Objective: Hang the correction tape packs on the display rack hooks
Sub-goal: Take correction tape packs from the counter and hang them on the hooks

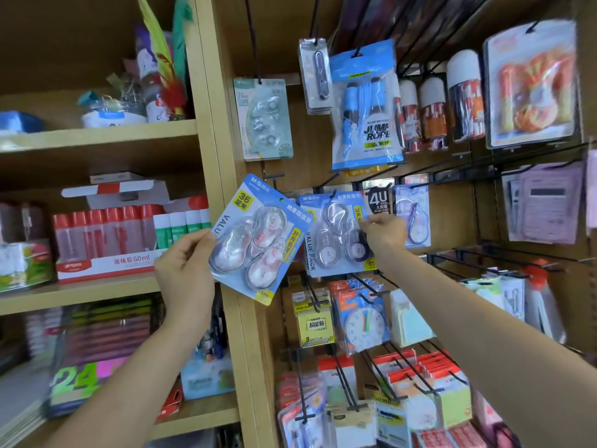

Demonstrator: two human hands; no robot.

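Head view: left hand (184,273) pinches the loose correction tape pack (255,240), likely light and stiff, by its edge; right hand (386,236) pinches the hung pack (326,240) beside it.

Right hand (384,234) hides the hung pack's (332,236) edge.

Wooden upright (223,163): closes the rack's left side.
Held pack (252,240), tilted in the left hand (185,270): covers the bare panel strip beside the upright.
Hung pack (329,240), pinched by the right hand (384,236): fills its hook.
Black pack (378,200): crowds its right.
Jump-rope pack (365,108): hangs low above.
Bare hooks (475,260), further right: open approach from the front.
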